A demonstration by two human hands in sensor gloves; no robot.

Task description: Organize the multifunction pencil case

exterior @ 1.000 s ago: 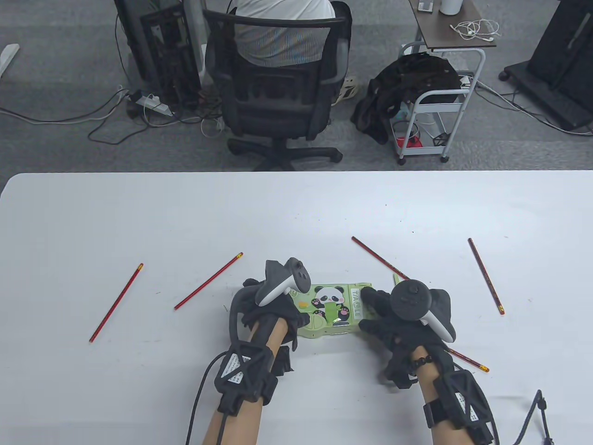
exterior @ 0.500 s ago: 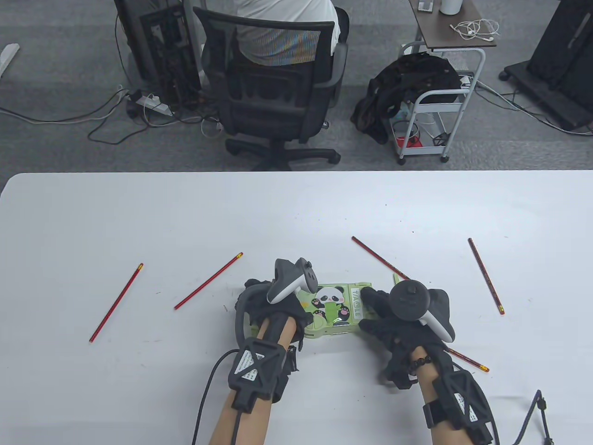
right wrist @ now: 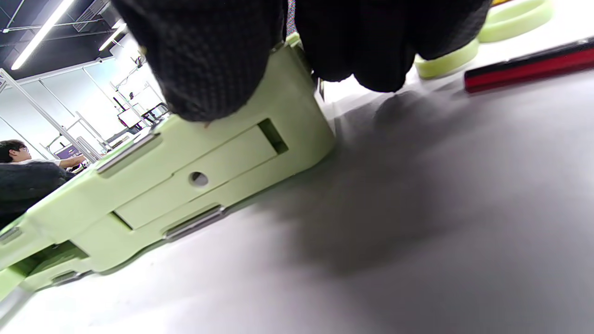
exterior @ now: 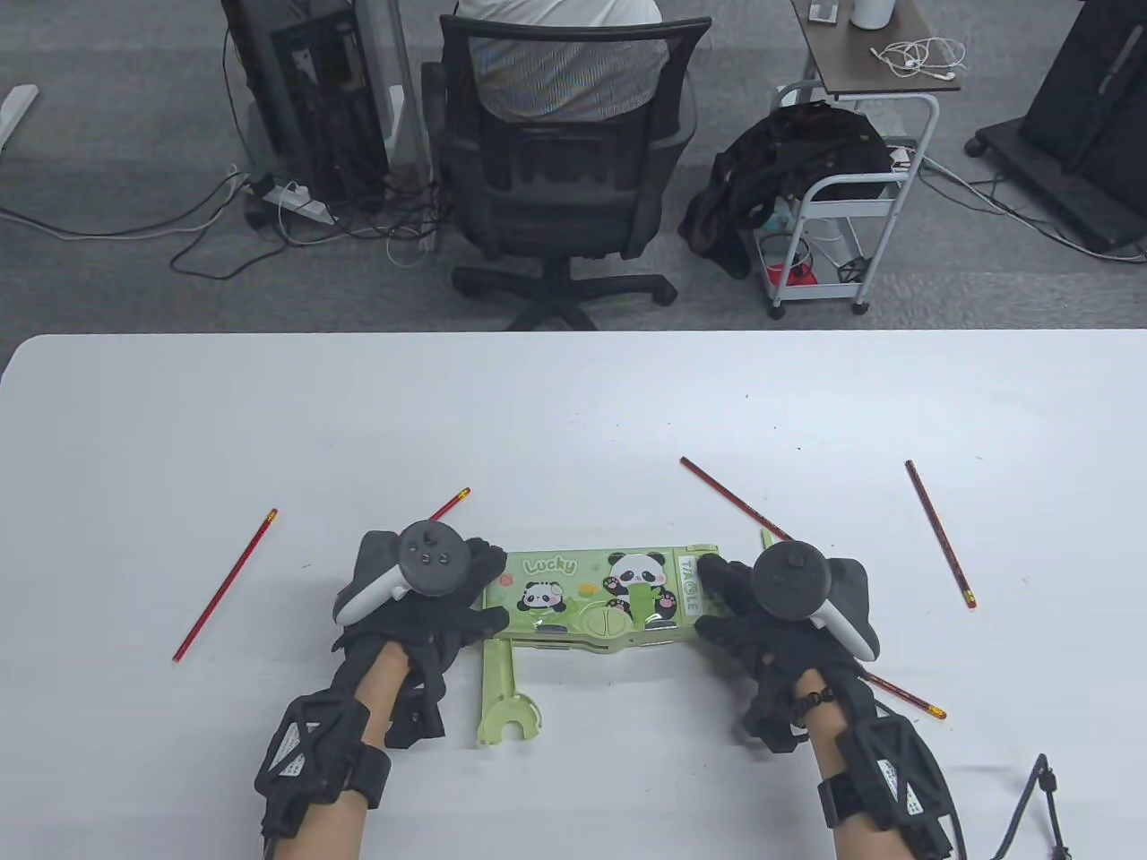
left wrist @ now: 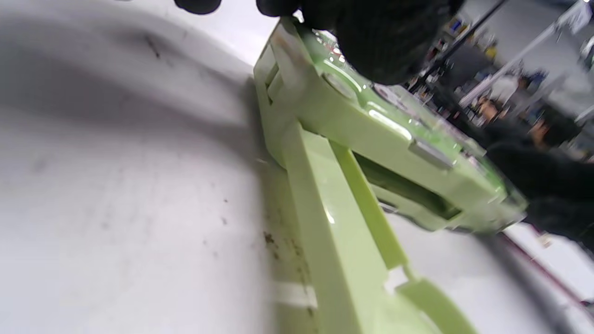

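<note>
Now left hand (exterior: pixel 421 609) shifted left, gripping pencil case (exterior: pixel 591 596) end; tray (exterior: pixel 504 690) out.

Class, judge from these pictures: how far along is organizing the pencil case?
Early stage. Done: a green arm sticks out from the pencil case toward the person. In hand: left hand and right hand hold the case's ends on the table. Left: red pencils lie loose, none visibly stowed.
</note>
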